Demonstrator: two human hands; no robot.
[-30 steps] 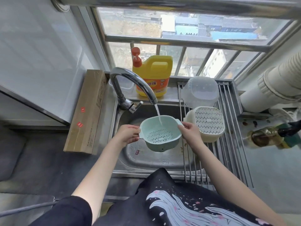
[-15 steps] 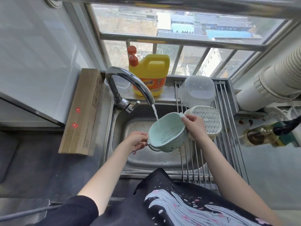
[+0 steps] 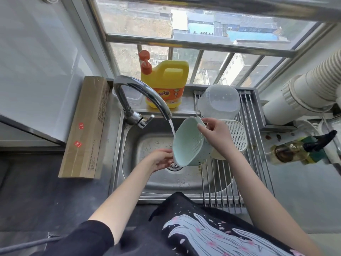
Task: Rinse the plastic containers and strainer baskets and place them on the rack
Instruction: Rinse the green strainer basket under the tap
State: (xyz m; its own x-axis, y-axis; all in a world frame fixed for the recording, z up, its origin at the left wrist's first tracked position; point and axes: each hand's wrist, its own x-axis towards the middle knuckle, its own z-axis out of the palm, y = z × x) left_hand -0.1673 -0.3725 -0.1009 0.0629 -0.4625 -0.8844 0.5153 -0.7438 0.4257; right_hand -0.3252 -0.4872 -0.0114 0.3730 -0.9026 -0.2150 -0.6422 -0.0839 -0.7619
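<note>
The green basket (image 3: pixel 190 143) was flat under the tap (image 3: pixel 144 95) a second ago; now it is tipped on its side over the sink (image 3: pixel 156 183), opening toward 9 o'clock, so I judge the rinse is ending and it goes next to the rack (image 3: pixel 252 163) at 3 o'clock. The right hand (image 3: pixel 215 133) pinches the upper rim. The left hand (image 3: pixel 160 159) holds the lower edge with curled fingers.
</note>
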